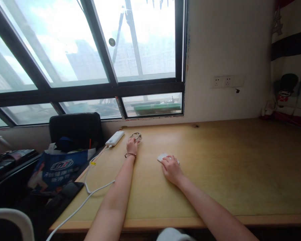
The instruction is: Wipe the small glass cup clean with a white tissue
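Observation:
My left hand [132,146] is stretched forward over the desk, its fingers closed on a thin, dark loop [136,135] that looks like a bracelet or hair band. A beaded bracelet [130,155] circles that wrist. Farther right, my right hand [172,169] rests on a small white folded cloth or tissue [162,156], with its fingers curled over it against the desk top. Part of the white piece is hidden under the palm. Just left of the loop lies a white power bank [115,138] with a white cable [87,182] plugged in.
The wooden desk [230,174] reaches to the wall and window. The cable runs along its left edge and under my left forearm. Beyond that edge are a black chair [75,130], a blue bag [62,169] and a white curved frame [12,214]. Wall sockets [227,81] sit above the desk.

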`<state>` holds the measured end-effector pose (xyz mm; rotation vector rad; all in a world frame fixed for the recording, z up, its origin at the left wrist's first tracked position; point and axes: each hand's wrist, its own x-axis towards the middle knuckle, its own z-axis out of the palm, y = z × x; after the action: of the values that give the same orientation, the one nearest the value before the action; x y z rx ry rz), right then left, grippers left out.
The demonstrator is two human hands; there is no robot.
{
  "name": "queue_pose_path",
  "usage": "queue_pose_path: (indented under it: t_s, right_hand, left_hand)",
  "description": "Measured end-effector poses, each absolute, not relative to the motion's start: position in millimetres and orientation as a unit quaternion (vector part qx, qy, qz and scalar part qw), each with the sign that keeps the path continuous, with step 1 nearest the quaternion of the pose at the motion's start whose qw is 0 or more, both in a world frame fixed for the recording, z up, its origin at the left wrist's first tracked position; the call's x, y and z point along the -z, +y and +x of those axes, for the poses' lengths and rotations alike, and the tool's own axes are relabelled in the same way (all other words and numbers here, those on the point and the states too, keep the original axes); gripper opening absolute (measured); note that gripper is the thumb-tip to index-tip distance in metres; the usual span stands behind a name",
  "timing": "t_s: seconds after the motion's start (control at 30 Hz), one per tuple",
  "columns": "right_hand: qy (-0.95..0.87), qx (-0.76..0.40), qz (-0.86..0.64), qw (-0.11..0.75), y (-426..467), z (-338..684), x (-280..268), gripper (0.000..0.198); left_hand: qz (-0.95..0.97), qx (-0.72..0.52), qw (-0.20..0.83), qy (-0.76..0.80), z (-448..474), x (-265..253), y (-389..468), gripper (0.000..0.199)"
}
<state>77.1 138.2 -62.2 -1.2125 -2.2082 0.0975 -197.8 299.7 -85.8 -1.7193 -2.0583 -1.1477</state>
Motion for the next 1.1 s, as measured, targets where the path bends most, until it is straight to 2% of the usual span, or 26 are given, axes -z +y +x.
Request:
queue_pose_path:
  t_s: [0.77, 0.93, 1.1]
  right_hand:
    - [-0.845, -0.055, -0.455, 0.274, 139.0, 78.2, 61.3, 0.019]
    - [-0.846, -0.061, -0.450, 0.280, 139.4, 78.7, 61.5, 0.019]
    - [-0.851, -0.074, -0.433, 0.287, 144.6, 81.4, 63.2, 0.017]
  left_hand:
    - [-0.616, 0.307, 0.113, -0.717, -187.4, 78.2, 289.1, 0.015]
    - [-0.615, 0.288, 0.124, -0.723, -185.1, 75.4, 285.0, 0.021]
    - [-0.632, 0.277, 0.191, -0.698, -162.3, 61.3, 270.8, 0.036]
